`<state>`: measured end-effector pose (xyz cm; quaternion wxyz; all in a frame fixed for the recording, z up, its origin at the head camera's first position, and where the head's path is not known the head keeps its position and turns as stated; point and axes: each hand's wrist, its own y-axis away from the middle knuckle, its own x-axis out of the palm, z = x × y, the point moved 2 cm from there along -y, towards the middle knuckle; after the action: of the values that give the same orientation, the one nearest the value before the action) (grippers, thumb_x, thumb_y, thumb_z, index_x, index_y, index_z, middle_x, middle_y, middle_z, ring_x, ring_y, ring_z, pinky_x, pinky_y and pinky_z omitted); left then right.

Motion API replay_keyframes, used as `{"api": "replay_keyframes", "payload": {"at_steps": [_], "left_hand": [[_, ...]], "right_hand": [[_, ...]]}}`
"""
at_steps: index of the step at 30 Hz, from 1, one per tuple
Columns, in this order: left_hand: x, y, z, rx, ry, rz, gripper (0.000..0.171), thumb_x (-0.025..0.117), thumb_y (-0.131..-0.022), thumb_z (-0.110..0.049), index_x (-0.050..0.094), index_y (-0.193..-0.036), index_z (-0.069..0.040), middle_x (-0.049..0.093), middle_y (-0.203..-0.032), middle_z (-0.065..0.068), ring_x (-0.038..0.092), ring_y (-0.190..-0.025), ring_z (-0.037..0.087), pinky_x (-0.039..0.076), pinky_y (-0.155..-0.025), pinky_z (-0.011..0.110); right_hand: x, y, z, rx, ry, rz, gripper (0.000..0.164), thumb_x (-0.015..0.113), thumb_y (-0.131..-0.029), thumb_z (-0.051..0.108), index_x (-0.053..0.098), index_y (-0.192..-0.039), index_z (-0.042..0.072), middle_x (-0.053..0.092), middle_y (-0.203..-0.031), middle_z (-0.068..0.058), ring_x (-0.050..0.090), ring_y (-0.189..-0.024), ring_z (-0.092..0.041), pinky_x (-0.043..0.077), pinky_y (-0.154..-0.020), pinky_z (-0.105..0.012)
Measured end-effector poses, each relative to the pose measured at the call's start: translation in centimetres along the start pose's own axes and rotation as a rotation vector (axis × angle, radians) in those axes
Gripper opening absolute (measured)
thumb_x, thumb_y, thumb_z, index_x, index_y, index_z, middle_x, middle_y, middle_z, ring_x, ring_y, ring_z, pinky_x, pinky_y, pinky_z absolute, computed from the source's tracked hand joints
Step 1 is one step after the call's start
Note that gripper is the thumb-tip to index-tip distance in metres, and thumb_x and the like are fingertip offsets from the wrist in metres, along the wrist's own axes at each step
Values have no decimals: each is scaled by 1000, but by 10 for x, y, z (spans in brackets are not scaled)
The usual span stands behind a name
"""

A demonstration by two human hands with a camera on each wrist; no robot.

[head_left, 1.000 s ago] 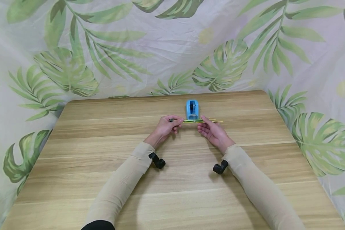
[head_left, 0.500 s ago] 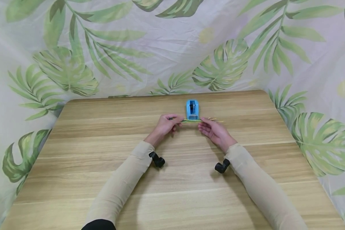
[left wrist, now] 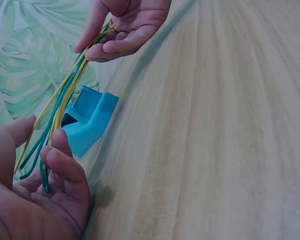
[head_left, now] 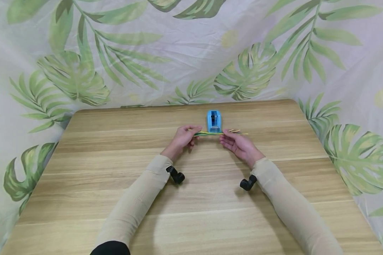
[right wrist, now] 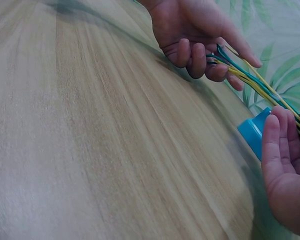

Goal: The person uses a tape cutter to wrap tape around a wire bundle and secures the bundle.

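A loose bundle of thin green and yellow wires (head_left: pixel 210 133) stretches between the two hands, just in front of a blue tape dispenser (head_left: pixel 214 120). My right hand (head_left: pixel 237 144) pinches the bundle between thumb and fingers, with yellow ends sticking out past it. At the other end, my left hand (head_left: pixel 182 139) has its thumb spread away from its fingers. There the wire ends fan out in the left wrist view, lying between the thumb (left wrist: pixel 22 129) and the loosely bent fingers (left wrist: pixel 67 167). In that view the dispenser (left wrist: pixel 92 122) shows its serrated cutting edge.
A wood-grain table (head_left: pixel 204 212) lies beneath both arms. Behind its far edge hangs a pale cloth (head_left: pixel 191 53) printed with green leaves. Each wrist carries a small black camera, one at the left wrist (head_left: pixel 176 175) and one at the right (head_left: pixel 248 183).
My left thumb has lifted off the wires, and their left ends have spread apart. The right hand still pinches the bundle in nearly the same place. The dispenser has not moved.
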<state>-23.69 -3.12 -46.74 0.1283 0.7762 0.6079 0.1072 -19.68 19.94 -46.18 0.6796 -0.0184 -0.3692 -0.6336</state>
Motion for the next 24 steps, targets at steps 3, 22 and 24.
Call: {"api": "replay_keyframes", "payload": {"at_steps": [3, 22, 24], "left_hand": [[0, -1, 0, -30, 11, 22, 41, 70, -96, -35, 67, -121, -3, 63, -73, 5, 44, -44, 11, 40, -38, 25], [3, -9, 3, -20, 81, 27, 23, 77, -91, -10, 72, -107, 5, 60, -74, 2, 52, -56, 9, 52, -50, 24], [3, -10, 4, -14, 96, 26, 21, 76, -91, -7, 72, -107, 6, 61, -75, 2, 52, -59, 8, 54, -54, 22]], "right_hand": [[-1, -1, 1, -7, 1, 15, 16, 58, -102, 6, 59, -116, -3, 73, -92, -12, 71, -90, -21, 57, -88, -32], [-4, -2, 2, -22, 10, 61, 9, 56, -102, 0, 60, -109, 3, 73, -91, -12, 71, -87, -22, 57, -86, -33], [-4, -2, 1, -22, 12, 53, 10, 56, -102, 0, 60, -111, 2, 72, -92, -12, 71, -88, -22, 57, -86, -33]]}}
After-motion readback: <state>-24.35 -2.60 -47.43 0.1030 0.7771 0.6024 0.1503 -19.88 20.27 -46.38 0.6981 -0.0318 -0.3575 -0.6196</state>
